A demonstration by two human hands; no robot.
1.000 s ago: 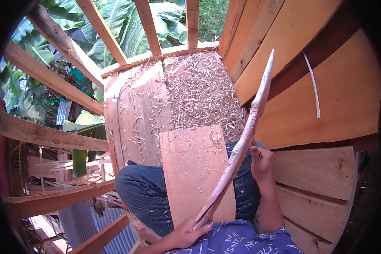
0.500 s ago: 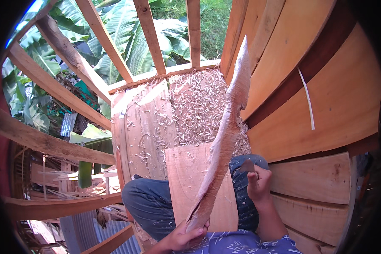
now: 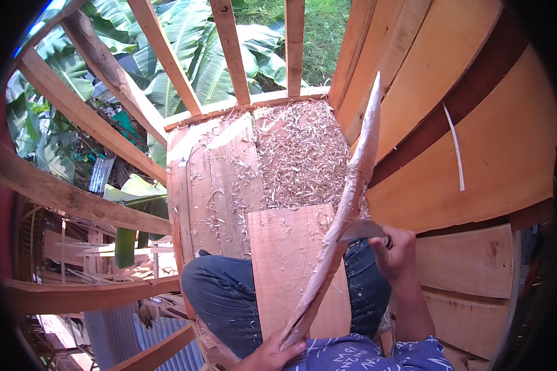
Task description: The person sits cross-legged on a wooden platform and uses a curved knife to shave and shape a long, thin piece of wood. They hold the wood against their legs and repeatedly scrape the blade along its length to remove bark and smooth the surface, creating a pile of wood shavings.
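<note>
At the bottom of the frame, right of centre, the person wears a blue-violet shirt (image 3: 353,353) printed with white lettering and thin white line motifs, its cloth lying in soft folds; toward the lower right, a short sleeve (image 3: 424,348) in the same blue-violet and white ends in a loose edge, with the right forearm (image 3: 413,314) bare beyond it. Dark blue trousers (image 3: 220,297), denim by their look, show on both sides of the lower centre, creased and speckled with small pale flecks, plainest on the right leg. The hands (image 3: 395,252) are bare.
</note>
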